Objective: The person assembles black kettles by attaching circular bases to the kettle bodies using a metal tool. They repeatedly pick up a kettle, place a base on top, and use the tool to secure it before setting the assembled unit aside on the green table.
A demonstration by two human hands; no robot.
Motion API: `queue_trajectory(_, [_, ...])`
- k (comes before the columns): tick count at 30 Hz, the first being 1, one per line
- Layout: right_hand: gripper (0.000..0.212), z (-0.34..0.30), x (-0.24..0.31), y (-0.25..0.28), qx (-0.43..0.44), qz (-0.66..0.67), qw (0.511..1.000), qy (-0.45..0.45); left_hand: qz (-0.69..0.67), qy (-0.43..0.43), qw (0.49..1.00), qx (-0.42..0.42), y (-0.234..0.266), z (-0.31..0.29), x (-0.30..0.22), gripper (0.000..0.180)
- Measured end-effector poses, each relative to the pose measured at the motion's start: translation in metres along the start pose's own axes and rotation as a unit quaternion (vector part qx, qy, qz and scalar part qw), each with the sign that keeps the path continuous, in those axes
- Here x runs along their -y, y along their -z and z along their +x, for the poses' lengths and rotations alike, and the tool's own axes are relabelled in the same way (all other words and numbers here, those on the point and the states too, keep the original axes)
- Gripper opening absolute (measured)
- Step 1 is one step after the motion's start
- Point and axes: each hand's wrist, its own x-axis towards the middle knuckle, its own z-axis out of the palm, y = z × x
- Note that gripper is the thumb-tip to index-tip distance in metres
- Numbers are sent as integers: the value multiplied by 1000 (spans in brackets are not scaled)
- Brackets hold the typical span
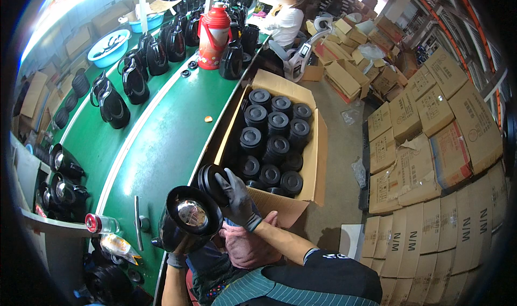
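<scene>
A glossy black jug [177,235] is tilted in front of me, its round open end toward me and a shiny mirror-like liner inside. My left hand [176,259], in a grey glove, holds it from below; most of its fingers are hidden behind the jug. In my right hand [240,203], also gloved in grey, is a ribbed black round cap [213,184], gripped by its edge just beside the jug's rim. Right of the workbench, an open carton [318,160] holds several black cylindrical parts [251,137] with round ringed tops.
Several black jugs [135,82] stand along the green bench [167,128], near a red flask [213,42] and a blue basin [110,47]. A clear jar [102,223] lies at left. Stacked cartons [425,166] line the right; a person [285,23] sits farther up the bench.
</scene>
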Motion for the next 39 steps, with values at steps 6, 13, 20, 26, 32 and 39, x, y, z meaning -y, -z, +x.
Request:
queue_trajectory(6, [106,-1,-2,0,9,10,1000,0,15,-5,1000,-1,0,0,5,52])
queue_trajectory(13, [103,1,1,1,-5,8,1000,15,54,-22,998,7,4,1,5,52])
queue_trajectory(20, [101,1,4,2,-9,2,1000,8,104,-38,994,-3,3,10,16,54])
queue_trajectory(26, [99,1,1,-1,-15,-2,1000,7,-119,84,985,-91,29,13,57,56])
queue_trajectory(32, [98,0,-2,1,-6,16,1000,13,-100,85,988,-77,45,7,64,54])
queue_trajectory(39, [98,-1,-1,0,2,10,1000,1,-61,52,996,-50,18,14,43,56])
